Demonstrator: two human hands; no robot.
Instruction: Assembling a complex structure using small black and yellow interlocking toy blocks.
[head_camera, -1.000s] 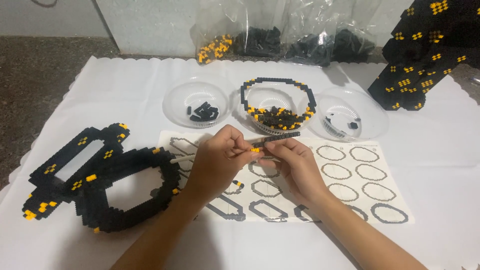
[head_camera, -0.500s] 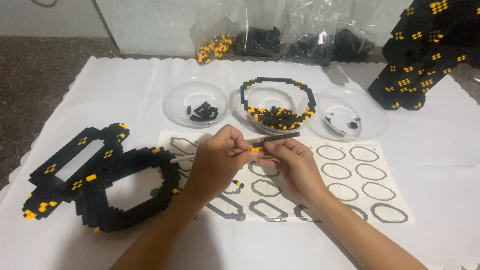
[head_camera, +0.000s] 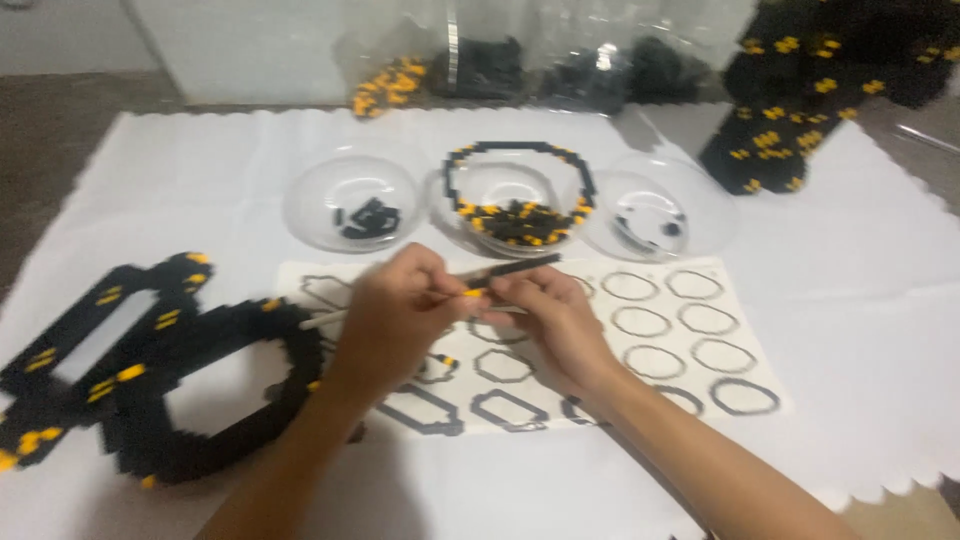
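A thin white stick (head_camera: 325, 319) was held near-horizontal, long axis left-right, over the template sheet (head_camera: 700, 385), pinched by left hand (head_camera: 395, 315) fingers; right hand (head_camera: 555, 320) fingers were closed at its yellow-tipped end.

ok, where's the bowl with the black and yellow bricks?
Head view: the middle bowl of three clear ones, top centre of the white cloth, just beyond the hands, with a black brick ring resting on its rim.
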